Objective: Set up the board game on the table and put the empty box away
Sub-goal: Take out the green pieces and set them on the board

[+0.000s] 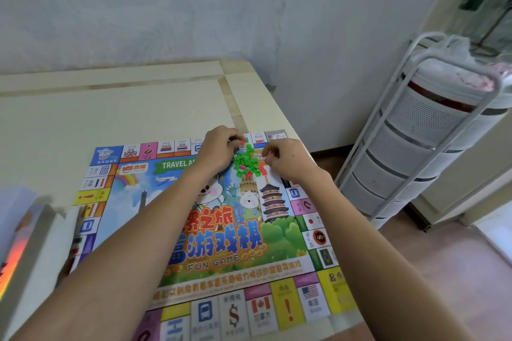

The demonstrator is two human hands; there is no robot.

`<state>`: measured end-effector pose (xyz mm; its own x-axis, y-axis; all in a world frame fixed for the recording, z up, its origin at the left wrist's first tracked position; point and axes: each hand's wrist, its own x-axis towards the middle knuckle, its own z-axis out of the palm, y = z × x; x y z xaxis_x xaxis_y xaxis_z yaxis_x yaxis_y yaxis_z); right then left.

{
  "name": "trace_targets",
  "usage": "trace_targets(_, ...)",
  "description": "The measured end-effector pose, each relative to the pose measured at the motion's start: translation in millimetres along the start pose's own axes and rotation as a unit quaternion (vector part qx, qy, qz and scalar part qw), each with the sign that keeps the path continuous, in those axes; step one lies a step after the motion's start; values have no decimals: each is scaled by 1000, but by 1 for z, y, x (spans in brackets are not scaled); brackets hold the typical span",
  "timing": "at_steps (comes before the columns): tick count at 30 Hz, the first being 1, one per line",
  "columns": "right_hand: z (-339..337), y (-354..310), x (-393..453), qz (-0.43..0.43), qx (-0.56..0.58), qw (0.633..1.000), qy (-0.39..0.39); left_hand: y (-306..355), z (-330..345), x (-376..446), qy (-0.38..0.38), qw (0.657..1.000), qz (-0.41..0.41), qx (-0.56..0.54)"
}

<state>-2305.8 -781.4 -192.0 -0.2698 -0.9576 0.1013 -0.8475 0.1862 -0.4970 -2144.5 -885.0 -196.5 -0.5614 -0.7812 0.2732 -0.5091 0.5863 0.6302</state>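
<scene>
The colourful game board (155,202) lies unfolded flat on the cream table (110,113). Near its far right corner sits a small pile of green and red plastic pieces (247,164). My left hand (217,151) hovers at the pile's left side and pinches a red piece between its fingertips. On the pile's right side, my right hand (288,160) pinches another small red piece. The game box (16,232) stands at the left edge of the view, only partly seen and blurred.
The table's right edge runs close to the board's right side. A white tiered storage cart (415,147) stands on the floor to the right, with a plastic bag on top. A grey wall rises behind the table.
</scene>
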Motion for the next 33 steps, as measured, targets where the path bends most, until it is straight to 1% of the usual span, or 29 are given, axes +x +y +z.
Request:
trace_targets(2, -1, 2, 2, 6, 2, 1000, 0, 10, -3, 4, 21, 999, 15, -20)
trace_targets(6, 3, 8, 6, 16, 20, 998, 59, 29, 5, 13, -22, 997, 74, 11)
trace_targets(10, 6, 7, 3, -13, 71, 995, 74, 33, 19, 17, -87, 986, 63, 129)
trace_targets(13, 6, 11, 4, -18, 91, 993, 79, 34, 22, 18, -108, 981, 51, 154)
trace_targets(15, 6, 13, 4, -11, 107, 991, 77, 30, 20, 19, -102, 983, 50, 143)
trace_targets(17, 5, 15, 4, -1, 118, 991, 65, 23, 14, 19, -77, 990, 42, 112)
trace_targets(21, 6, 16, 8, 8, 68, 996, 64, 4, 0, 14, -49, 996, 16, 66)
trace_targets(23, 5, 14, 11, 5, 50, 997, 59, -1, -3, 8, -45, 997, 0, 58)
trace_targets(26, 4, 9, 12, -2, 44, 998, 44, -7, -5, -1, -45, 998, 1, 37)
trace_targets(28, 3, 5, 8, -10, 54, 997, 55, -9, -6, -5, -48, 999, 1, 18)
trace_targets(30, -1, 3, 1, -39, 52, 996, 63, -12, -5, -9, -37, 999, 4, 2)
trace_targets(31, -4, 1, -3, -57, 49, 996, 47, -13, -4, -12, -28, 1000, 11, -2)
trace_targets(33, -7, -2, -12, -76, 27, 997, -12, -15, -1, -18, -6, 1000, 29, -1)
